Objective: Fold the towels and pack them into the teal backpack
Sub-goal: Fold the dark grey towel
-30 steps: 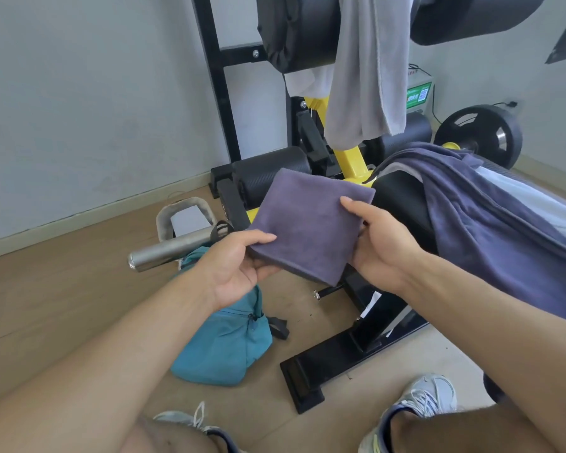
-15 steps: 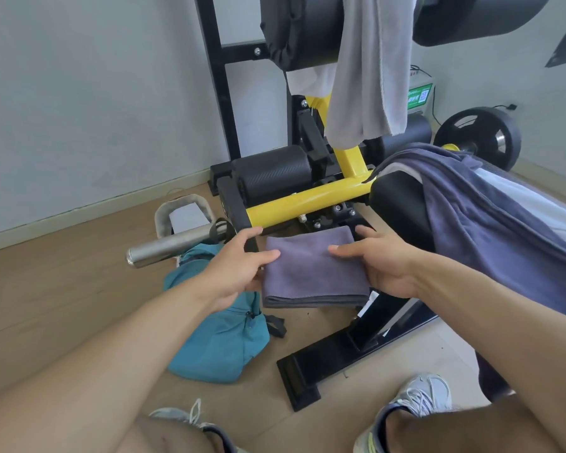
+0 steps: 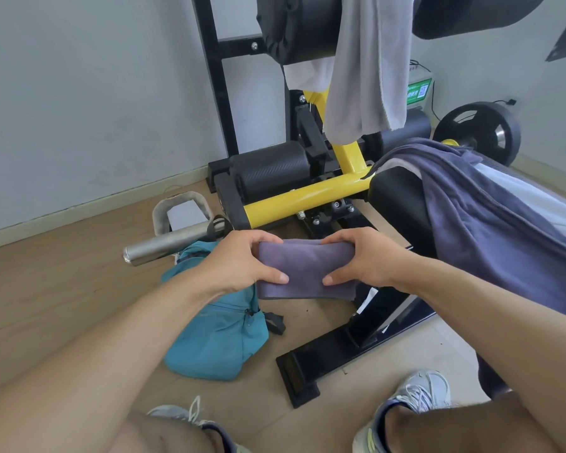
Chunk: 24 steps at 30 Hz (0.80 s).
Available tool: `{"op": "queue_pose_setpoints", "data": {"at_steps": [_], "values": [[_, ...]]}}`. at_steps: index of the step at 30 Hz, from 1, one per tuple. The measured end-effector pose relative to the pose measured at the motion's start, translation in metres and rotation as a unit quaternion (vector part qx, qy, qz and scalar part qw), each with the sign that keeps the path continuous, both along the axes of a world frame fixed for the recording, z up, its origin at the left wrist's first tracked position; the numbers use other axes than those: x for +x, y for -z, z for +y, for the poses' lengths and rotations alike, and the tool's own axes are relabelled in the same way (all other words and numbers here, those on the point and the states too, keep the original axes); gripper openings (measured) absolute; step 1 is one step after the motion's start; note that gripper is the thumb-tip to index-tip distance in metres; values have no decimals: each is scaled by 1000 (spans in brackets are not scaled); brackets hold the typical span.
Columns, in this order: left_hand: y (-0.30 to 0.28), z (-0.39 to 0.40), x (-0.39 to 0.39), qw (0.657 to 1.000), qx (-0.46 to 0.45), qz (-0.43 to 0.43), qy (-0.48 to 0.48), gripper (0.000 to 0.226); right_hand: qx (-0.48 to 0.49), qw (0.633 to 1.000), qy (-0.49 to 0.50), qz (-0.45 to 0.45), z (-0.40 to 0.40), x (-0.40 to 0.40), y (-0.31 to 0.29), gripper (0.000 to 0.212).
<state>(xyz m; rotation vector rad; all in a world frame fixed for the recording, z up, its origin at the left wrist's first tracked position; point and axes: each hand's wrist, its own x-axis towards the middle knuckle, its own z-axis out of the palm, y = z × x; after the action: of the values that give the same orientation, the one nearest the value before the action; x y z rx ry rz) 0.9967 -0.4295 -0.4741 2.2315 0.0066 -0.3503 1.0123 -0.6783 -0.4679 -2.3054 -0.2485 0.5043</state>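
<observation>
A small folded purple towel (image 3: 304, 273) is held in the air in front of me. My left hand (image 3: 242, 263) grips its left end and my right hand (image 3: 363, 259) grips its right end, thumbs on the near face and fingers curled over the top. The teal backpack (image 3: 216, 338) lies on the wooden floor just below and left of the towel, partly hidden by my left forearm. A larger purple towel (image 3: 490, 223) is draped over the bench at the right. A grey towel (image 3: 363, 67) hangs from the black roller pad above.
A black and yellow gym bench frame (image 3: 301, 197) stands directly ahead, its black foot bar (image 3: 347, 351) on the floor. A steel barbell sleeve (image 3: 170, 243) sticks out to the left above the backpack. A weight plate (image 3: 481, 132) sits at the back right. My shoes are at the bottom.
The flat folded towel has been folded once more into a narrower bundle. Both hands came closer together and now clasp its ends, lower and nearer to me.
</observation>
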Motion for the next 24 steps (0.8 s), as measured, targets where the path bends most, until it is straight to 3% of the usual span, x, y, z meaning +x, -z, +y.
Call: {"op": "queue_pose_setpoints", "data": {"at_steps": [3, 6, 9, 12, 17, 24], "values": [[-6, -5, 1, 994, 80, -73, 14, 46, -13, 1000, 3, -15, -1, 4, 0, 52], [-10, -5, 5, 990, 95, -100, 16, 32, -17, 1000, 5, -18, -5, 8, -1, 39], [-7, -1, 6, 994, 55, -95, 28, 32, -52, 998, -21, -6, -8, 8, -6, 43], [-7, 0, 0, 993, -5, -99, 58, 47, -105, 990, -87, -32, -7, 3, -8, 52], [-13, -11, -5, 987, -39, -126, 89, 26, 9, 990, -134, 37, 1, -12, -12, 72], [-12, -19, -9, 984, -69, -117, 115, 49, 10, 993, -118, 13, 14, -13, -9, 48]]}}
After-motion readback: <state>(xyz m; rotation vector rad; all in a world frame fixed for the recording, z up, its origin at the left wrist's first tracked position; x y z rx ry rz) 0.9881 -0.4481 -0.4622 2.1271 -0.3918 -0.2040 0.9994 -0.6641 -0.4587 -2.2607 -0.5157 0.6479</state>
